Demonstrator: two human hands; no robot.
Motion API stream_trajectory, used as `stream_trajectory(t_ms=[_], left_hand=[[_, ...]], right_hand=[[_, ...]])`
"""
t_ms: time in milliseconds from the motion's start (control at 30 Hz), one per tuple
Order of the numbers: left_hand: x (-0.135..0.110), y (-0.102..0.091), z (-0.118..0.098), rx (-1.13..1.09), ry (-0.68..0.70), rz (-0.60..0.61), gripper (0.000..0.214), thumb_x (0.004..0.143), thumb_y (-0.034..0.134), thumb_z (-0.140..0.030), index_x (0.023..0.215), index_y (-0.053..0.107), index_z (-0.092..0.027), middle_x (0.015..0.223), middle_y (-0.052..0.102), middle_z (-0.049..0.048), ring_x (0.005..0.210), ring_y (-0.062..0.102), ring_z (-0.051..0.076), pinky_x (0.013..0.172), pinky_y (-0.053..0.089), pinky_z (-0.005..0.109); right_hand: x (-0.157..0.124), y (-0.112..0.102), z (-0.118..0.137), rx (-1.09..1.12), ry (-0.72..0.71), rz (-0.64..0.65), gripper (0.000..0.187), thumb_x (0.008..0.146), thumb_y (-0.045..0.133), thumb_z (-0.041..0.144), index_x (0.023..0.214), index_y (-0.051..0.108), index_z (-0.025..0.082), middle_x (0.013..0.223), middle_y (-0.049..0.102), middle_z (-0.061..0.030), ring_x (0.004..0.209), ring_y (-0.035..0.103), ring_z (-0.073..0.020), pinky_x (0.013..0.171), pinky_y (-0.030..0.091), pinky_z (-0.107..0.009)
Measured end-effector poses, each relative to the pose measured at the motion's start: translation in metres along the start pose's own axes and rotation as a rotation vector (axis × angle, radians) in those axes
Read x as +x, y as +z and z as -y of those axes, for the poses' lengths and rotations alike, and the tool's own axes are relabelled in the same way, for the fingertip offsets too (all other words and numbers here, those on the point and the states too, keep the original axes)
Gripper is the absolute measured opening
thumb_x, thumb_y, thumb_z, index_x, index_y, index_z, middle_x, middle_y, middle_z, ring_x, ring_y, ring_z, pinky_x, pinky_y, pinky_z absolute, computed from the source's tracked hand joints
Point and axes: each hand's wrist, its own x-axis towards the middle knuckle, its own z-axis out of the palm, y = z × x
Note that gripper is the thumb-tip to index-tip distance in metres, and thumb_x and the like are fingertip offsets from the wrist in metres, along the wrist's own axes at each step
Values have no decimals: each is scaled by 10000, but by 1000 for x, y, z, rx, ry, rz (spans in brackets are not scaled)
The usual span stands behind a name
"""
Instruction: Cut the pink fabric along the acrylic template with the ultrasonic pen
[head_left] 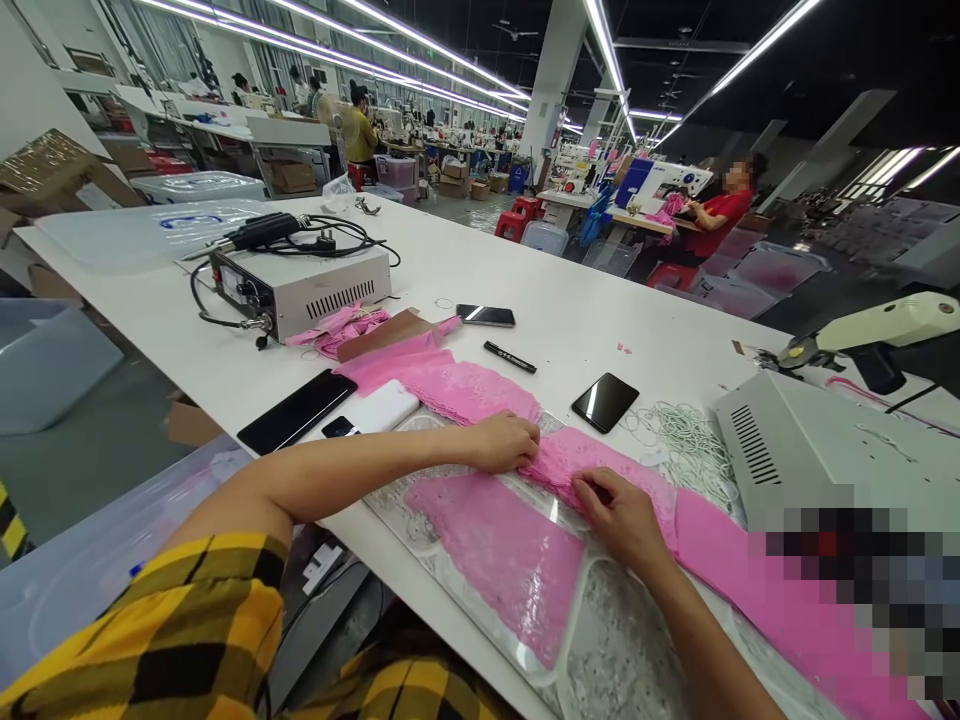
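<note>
pink cloth (600, 455) laid out, handling seemingly unfinished: mid-frame, left hand (505, 441) pinches it, right hand (619, 508) half-curled at its edge, hold unclear.

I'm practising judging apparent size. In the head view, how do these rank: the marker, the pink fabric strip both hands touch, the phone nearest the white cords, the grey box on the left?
1. Pink fabric strip
2. Grey box
3. Phone
4. Marker
</note>
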Motion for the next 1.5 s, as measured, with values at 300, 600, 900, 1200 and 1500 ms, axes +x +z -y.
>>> stream_trajectory(t_ms=[300,600,900,1200,1500], left_hand=[[2,-7,4,-97,-10,22,138,952,598,-264,958,665,-144,1036,671,53,910,641,162,852,529,340],[2,-3,-3,-65,-65,-2,90,832,644,-147,751,678,-169,1023,694,55,950,628,199,891,434,333],[6,-3,1,-47,-85,43,261,973,580,-336,1156,611,-153,1160,630,83,1000,635,192,877,552,400],[6,-10,-1,-64,-77,3,141,954,549,-174,896,674,-144,1118,664,66,997,630,187,908,504,362],[4,-4,0,-85,-109,-88,148,909,574,-184,830,698,-182,1152,677,40,1025,634,197,892,448,314]], right_hand=[[1,-4,2,44,51,-1,357,790,514,529,735,669,212,765,709,-54,684,612,-189,612,471,-297],[0,-6,4,53,72,13,344,799,532,521,712,651,210,721,682,-41,638,586,-176,562,446,-281],[0,-5,5,65,60,16,329,771,534,514,719,668,217,777,711,-54,696,620,-196,613,473,-303],[14,2,32,60,8,-8,330,752,597,532,790,725,231,814,711,-69,628,557,-175,629,465,-324],[28,27,37,86,42,64,418,732,589,599,702,719,203,627,666,-39,594,556,-173,579,424,-297]])
